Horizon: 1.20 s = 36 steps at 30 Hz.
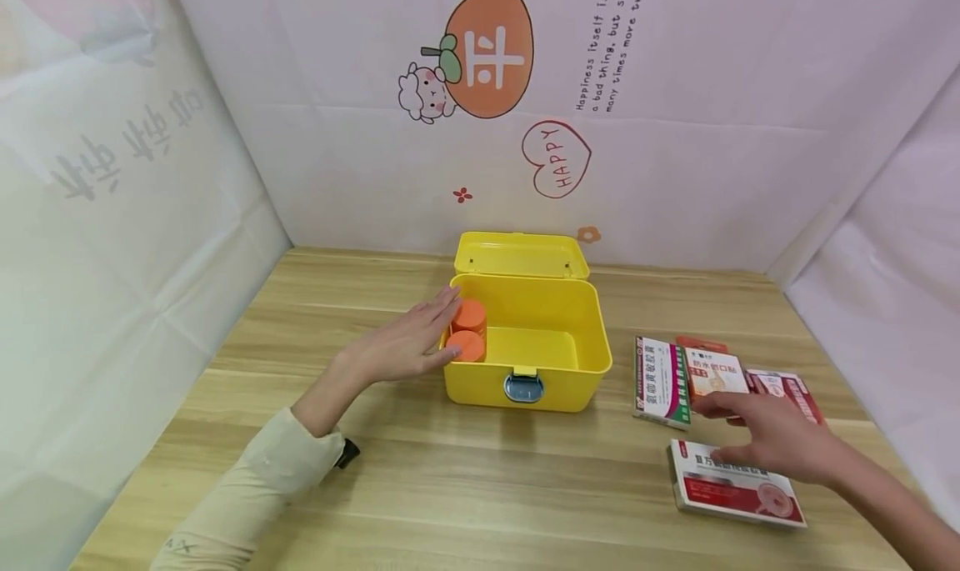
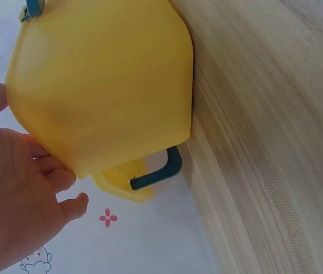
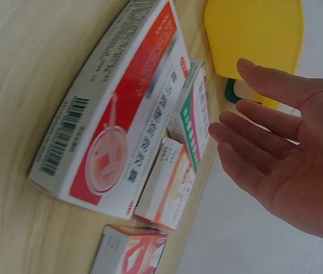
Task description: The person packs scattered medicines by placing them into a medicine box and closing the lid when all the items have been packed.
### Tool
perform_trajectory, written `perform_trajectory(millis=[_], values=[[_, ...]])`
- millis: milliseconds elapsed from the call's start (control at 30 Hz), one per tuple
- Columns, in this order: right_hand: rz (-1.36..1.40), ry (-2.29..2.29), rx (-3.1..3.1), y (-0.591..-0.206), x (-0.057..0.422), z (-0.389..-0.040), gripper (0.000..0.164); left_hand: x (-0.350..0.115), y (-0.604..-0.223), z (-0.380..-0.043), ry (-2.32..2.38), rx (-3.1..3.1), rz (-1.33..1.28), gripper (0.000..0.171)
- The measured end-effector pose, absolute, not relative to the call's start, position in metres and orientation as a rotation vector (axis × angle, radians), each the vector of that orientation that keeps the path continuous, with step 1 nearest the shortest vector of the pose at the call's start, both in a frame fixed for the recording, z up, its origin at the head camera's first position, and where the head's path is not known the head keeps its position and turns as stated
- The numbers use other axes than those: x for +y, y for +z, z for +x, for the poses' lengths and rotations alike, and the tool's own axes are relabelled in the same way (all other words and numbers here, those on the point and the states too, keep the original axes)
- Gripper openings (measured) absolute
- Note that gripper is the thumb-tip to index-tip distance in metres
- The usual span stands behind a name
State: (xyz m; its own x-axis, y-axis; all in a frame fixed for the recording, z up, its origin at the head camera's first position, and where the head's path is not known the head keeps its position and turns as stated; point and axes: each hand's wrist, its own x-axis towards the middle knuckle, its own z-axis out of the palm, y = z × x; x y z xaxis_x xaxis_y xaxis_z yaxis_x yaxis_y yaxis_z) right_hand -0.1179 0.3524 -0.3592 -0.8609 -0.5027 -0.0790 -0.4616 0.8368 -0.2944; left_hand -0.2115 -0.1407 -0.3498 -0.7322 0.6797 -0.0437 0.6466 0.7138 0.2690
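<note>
The storage box [image 1: 476,388] is set on the table [image 1: 525,496]. Inside the box, two canisters [image 1: 469,348] are stood one behind the other at its left end. Behind the box, its lid [image 1: 522,258] is tipped back; a cloth [image 1: 337,179] is hung farther behind. The left hand [image 1: 408,342] is placed at the box's left side. Right of the box, several cartons [image 1: 662,379] are grouped; right and forward of it, another carton [image 1: 720,498] is laid, with the right hand [image 1: 780,438] positioned nearby.

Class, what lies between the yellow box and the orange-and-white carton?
The green-striped carton, with a strip of bare tabletop between it and the yellow box. The head view shows this.
</note>
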Motion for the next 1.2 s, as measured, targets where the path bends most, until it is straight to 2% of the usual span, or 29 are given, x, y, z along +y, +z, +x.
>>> perform_trajectory(millis=[467,767,1100,1200], values=[[-0.661,-0.387,2.754,-0.385,0.38,-0.107,0.069,-0.138,-0.349,-0.211,0.341,2.768,1.051,0.083],[-0.568,-0.347,2.711,-0.4,0.376,-0.105,0.074,-0.139,-0.351,-0.21,0.338,2.777,1.046,0.083],[-0.609,-0.291,2.699,-0.399,0.376,-0.105,0.067,-0.14,-0.349,-0.21,0.353,2.771,1.055,0.083],[-0.551,-0.453,2.584,-0.396,0.377,-0.106,0.064,-0.14,-0.349,-0.209,0.357,2.772,1.058,0.083]])
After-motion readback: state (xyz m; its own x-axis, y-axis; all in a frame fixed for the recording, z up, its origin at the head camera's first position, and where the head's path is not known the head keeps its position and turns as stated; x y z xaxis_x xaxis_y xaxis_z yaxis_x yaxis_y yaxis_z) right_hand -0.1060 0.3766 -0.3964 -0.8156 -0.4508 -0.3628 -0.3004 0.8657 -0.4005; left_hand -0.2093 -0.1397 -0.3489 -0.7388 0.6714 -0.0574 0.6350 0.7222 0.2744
